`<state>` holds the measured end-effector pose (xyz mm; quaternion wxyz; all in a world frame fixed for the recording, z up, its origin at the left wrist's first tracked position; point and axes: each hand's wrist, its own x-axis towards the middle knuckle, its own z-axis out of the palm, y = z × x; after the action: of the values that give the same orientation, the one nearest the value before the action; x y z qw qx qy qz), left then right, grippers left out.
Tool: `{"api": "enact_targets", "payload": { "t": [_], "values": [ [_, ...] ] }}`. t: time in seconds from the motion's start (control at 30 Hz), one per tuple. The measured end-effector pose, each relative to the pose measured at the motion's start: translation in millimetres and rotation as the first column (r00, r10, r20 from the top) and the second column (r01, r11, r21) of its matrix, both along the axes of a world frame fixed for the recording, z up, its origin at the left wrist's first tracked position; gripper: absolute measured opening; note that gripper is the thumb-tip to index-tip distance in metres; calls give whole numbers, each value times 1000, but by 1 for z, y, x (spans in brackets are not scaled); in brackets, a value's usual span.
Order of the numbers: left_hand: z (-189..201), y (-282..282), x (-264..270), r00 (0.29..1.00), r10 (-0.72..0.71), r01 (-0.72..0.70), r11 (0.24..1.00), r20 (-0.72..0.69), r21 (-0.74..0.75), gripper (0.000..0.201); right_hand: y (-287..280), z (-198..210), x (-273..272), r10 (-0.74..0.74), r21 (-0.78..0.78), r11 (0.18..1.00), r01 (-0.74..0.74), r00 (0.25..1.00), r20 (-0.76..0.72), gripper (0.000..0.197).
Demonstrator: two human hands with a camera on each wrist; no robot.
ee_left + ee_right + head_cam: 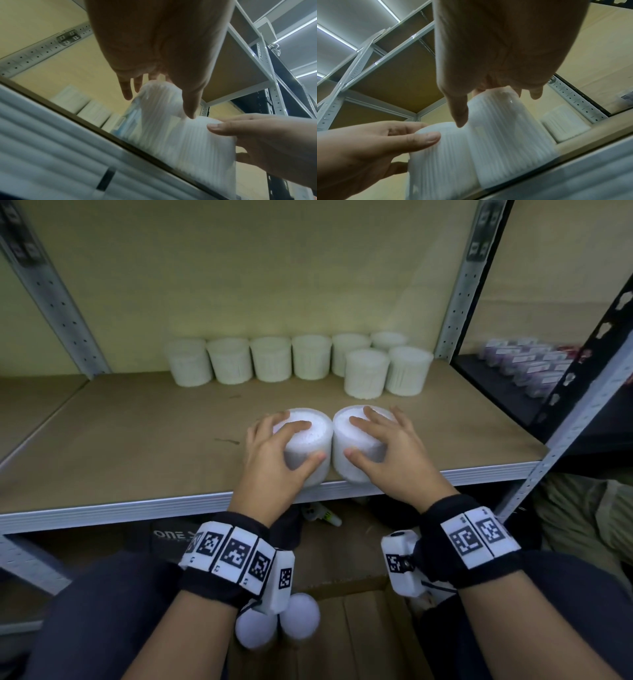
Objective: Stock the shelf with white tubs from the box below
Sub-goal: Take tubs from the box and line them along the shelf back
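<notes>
While each hand grips its own tub, left hand (274,453) and right hand (387,450), both tubs stand at the shelf (137,440) front edge. Slide them back together, upright, toward the rear row (274,359).

We see left hand (274,453) and right hand (387,450) each gripping a touching white tub (310,436) (356,436) at the shelf's (137,440) front edge.

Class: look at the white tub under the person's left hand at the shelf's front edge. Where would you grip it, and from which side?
Probably from above: the left tub stands upright, so the left hand can span its round top, fingertips on the ribbed wall. The right tub touching it blocks that side.
</notes>
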<state>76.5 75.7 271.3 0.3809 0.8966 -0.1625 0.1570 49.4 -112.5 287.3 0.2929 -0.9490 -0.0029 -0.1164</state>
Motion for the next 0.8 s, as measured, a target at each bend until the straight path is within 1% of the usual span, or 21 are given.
{"api": "enact_targets", "payload": {
  "t": [0.07, 0.13, 0.2, 0.23, 0.3, 0.4, 0.63, 0.8],
  "values": [
    [1, 2, 0, 1000, -6, 6, 1000, -5, 29, 46, 1, 0, -1, 5, -31, 1000, -5, 1000, -5, 60],
    [3, 5, -2, 1000, -24, 24, 999, -9, 27, 49, 1, 3, -4, -13, 3, 1000, 13, 998, 63, 59],
    [7, 8, -5, 999, -36, 36, 999, 13, 13, 48, 0, 6, -9, -46, 45, 998, 40, 987, 155, 49],
    [9, 9, -6, 999, -41, 41, 999, 34, 13, 45, -1, 7, -11, -57, 48, 998, 50, 983, 176, 43],
    [13, 10, -9, 996, -52, 50, 998, 71, 30, 34, -4, 8, -14, -58, 23, 998, 54, 984, 168, 34],
    [16, 10, -12, 994, -71, 67, 997, 86, 49, 21, -8, 6, -15, -37, -28, 999, 42, 986, 160, 30],
    [21, 10, -12, 991, -50, 43, 997, 122, 57, 19, -8, 10, -14, -29, -106, 993, 47, 986, 165, 31],
    [27, 9, -4, 997, -42, 36, 996, 67, 86, 17, -7, 13, -6, -35, -147, 988, 53, 992, 120, 31]
  ]
}}
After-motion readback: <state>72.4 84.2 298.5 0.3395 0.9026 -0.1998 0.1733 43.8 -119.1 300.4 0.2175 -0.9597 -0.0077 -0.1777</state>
